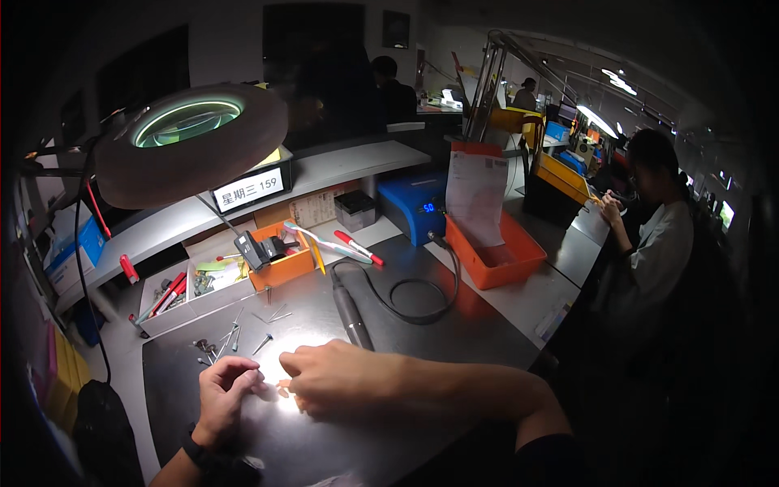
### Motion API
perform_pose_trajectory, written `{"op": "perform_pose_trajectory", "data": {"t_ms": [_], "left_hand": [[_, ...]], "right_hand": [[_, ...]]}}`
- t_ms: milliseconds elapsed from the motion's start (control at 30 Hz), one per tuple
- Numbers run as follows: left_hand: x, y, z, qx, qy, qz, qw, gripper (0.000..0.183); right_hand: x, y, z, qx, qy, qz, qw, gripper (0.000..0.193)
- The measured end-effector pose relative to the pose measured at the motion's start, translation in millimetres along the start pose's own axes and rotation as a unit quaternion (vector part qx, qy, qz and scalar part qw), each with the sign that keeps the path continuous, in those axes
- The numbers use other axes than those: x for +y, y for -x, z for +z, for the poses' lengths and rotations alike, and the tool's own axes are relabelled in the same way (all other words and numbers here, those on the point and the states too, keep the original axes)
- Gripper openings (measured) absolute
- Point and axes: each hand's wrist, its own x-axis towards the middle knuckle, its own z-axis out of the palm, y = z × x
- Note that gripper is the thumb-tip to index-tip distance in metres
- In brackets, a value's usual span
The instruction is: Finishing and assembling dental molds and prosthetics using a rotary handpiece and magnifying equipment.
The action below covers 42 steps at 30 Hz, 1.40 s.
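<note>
My left hand (223, 398) is at the front of the dark work mat, its thumb and fingertips brought together; anything between them is too small to make out. Close beside it, my right hand (337, 377) is curled, knuckles up, over the brightest patch of light. Its fingertips are hidden underneath. Small orange-brown pieces (283, 388) show by the right hand's fingers, too blurred to name. Beyond that hand lies a dark rotary handpiece (350, 312) with a cord. Thin-shanked rotary bits (261, 344) are scattered ahead of my left hand.
A lamp magnifier (191, 150) hangs at upper left. Behind the mat stand an orange box (286, 268), a grey tray (199, 302) of tools, a blue control unit (412, 207) and an orange-red bin (507, 268) with paper. Another person (649, 235) sits at right.
</note>
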Motion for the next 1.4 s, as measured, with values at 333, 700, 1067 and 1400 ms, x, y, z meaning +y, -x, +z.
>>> {"op": "perform_pose_trajectory", "data": {"t_ms": [333, 700, 1067, 1400], "left_hand": [[24.2, 21.7, 35.2, 0.016, 0.097, -0.051, 0.994, 0.016], [17.2, 27.5, 30.7, -0.018, 0.126, -0.068, 0.990, 0.018], [16.6, 28.7, 30.7, 0.002, 0.138, -0.060, 0.989, 0.017], [19.7, 28.7, 36.0, 0.019, 0.114, -0.058, 0.992, 0.017]], "right_hand": [[18.1, 33.8, -2.1, 0.089, -0.302, 0.143, 0.938, 0.019], [9.5, 32.8, 10.8, 0.071, -0.215, 0.145, 0.963, 0.051], [-5.3, 34.6, 6.9, 0.021, -0.004, 0.044, 0.999, 0.029], [-7.5, 32.0, 18.3, 0.010, -0.039, 0.082, 0.996, 0.013]]}}
